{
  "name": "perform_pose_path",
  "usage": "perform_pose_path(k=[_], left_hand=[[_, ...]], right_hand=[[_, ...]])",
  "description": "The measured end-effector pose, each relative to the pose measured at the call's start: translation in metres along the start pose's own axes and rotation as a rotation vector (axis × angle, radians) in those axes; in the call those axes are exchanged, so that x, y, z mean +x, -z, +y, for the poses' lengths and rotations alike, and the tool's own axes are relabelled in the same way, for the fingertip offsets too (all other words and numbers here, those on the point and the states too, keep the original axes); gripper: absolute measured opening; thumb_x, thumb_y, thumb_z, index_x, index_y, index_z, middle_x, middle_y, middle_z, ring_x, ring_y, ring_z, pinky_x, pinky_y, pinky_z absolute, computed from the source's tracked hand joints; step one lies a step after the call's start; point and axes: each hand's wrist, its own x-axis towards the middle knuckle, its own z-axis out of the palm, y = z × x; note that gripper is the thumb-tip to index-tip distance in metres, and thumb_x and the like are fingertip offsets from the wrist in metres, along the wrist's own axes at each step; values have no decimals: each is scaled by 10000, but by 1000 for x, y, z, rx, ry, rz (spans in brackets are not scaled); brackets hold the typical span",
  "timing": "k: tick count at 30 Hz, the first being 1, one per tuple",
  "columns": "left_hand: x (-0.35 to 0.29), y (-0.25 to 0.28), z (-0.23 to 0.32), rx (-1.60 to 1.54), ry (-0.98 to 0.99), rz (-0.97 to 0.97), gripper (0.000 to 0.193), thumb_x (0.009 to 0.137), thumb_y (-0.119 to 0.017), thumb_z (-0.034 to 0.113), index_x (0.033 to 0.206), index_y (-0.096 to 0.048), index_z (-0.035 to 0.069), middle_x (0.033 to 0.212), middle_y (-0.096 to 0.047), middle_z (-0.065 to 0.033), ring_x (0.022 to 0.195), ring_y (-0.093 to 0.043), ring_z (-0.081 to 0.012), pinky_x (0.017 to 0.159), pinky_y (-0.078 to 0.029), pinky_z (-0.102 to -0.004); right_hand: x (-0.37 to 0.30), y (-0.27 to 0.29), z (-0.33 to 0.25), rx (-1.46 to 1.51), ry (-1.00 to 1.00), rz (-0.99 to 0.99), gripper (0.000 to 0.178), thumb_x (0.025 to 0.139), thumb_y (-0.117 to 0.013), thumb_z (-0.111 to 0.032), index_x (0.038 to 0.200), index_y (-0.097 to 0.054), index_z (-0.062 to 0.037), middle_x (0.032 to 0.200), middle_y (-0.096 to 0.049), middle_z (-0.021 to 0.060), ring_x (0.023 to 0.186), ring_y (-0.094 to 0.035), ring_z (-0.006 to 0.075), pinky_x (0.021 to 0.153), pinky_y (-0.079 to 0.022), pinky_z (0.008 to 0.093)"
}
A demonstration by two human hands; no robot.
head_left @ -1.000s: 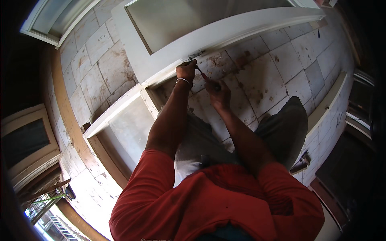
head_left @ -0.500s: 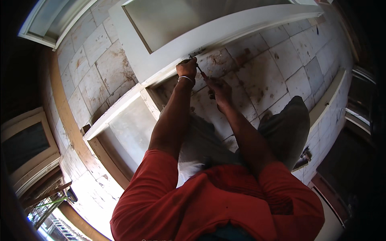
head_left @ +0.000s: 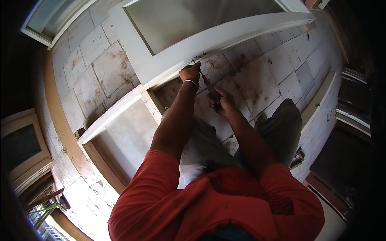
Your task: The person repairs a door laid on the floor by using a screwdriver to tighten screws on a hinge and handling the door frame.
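Screwdriver (head_left: 209, 86) tip at door (head_left: 225, 38) edge.

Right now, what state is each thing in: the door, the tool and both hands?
White door: lying flat, edge toward the person.
Screwdriver: slanted, tip at the door's edge.
Left hand: closed at the tool's tip, against the door edge.
Right hand: closed around the screwdriver's handle.
Glass panel: set in the door.

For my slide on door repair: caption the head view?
Left hand steadies the white door's edge while right hand grips a screwdriver angled toward it.
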Motion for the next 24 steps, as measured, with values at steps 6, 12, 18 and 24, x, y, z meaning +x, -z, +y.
perform_pose_path(k=[6,12,18,24], left_hand=[[-3,-4,1,156,-96,-38,239,798,-713,203,776,-703,-34,714,-701,-82,627,-636,-171,645,-495,-315],[-28,-4,17,37,54,-21,235,835,-649,205,913,-705,-9,847,-720,-70,762,-617,-177,715,-470,-314],[4,5,-7,38,-60,-145,278,903,-559,244,988,-716,31,919,-724,-71,733,-606,-139,675,-476,-280],[-16,2,3,57,-19,-115,332,908,-586,333,979,-712,35,898,-712,-48,670,-570,-129,623,-464,-274]], right_hand=[[16,5,12,-497,337,152,332,879,-652,-331,1044,-587,-51,776,-611,63,564,-527,133,515,-422,296],[-7,11,-1,-5,-50,83,344,836,-725,-272,1046,-582,-40,789,-600,39,596,-520,103,540,-439,278],[14,14,18,-441,450,191,320,879,-657,-315,1042,-564,-56,817,-602,61,636,-543,136,558,-462,319],[4,18,2,28,-82,43,305,845,-684,-278,1030,-564,-67,848,-560,28,709,-536,121,605,-464,325]])
